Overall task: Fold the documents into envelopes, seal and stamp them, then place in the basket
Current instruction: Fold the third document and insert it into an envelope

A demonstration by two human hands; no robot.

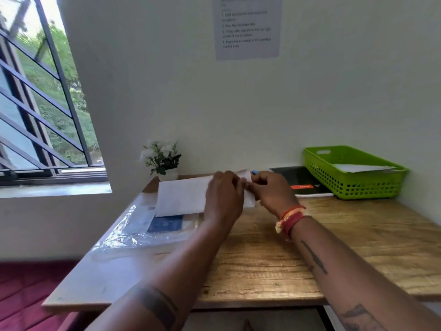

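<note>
From your head camera, both of your hands meet over the far middle of the wooden desk, at about 12 o'clock from you. Your left hand lies over the right part of the white envelope, fingers curled down at its upper edge and gripping it. Your right hand sits just beside it at 3 o'clock, its fingertips pinching the envelope's right end, where a small flap of white paper sticks up between the two hands. Most of the envelope stretches out toward 9 o'clock from your left hand and seems lifted a little off the desk, though you cannot tell for sure. Under it, toward 7 o'clock, lies a clear plastic sleeve with papers and a blue printed sheet inside. The green basket stands at 2 o'clock from your hands, well apart, against the wall, with white paper already inside. A black notebook lies between your right hand and the basket. A small potted plant stands at 11 o'clock.
</note>
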